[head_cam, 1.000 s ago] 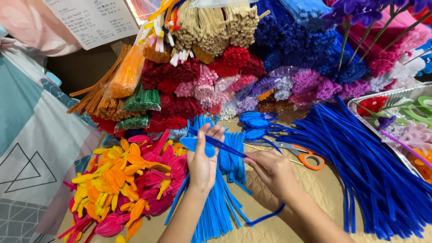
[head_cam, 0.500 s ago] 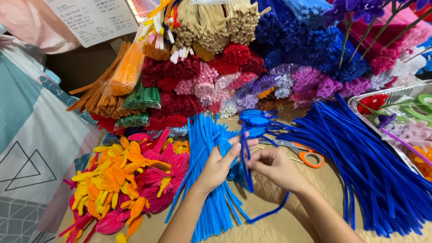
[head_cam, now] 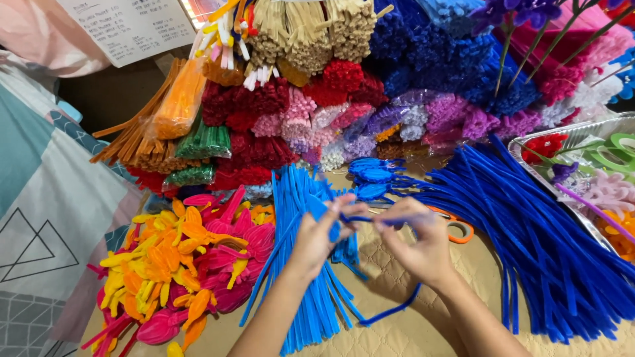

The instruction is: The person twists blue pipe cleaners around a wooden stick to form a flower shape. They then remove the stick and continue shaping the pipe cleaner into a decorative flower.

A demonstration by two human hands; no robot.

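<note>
Both hands, left hand [head_cam: 317, 235] and right hand [head_cam: 413, 241], pinch 1 dark blue pipe cleaner [head_cam: 370, 218]; bending it evenly calls for close, firm pinches.

Craft workshop: stacked pipe-cleaner bundles [head_cam: 317, 86], scissors [head_cam: 456, 228], flower tray [head_cam: 529, 142].

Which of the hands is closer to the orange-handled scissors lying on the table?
Right. The right hand lies just beside the orange-handled scissors, partly covering them; the left hand is farther off, across the dark blue pipe cleaner both hands hold.
</note>
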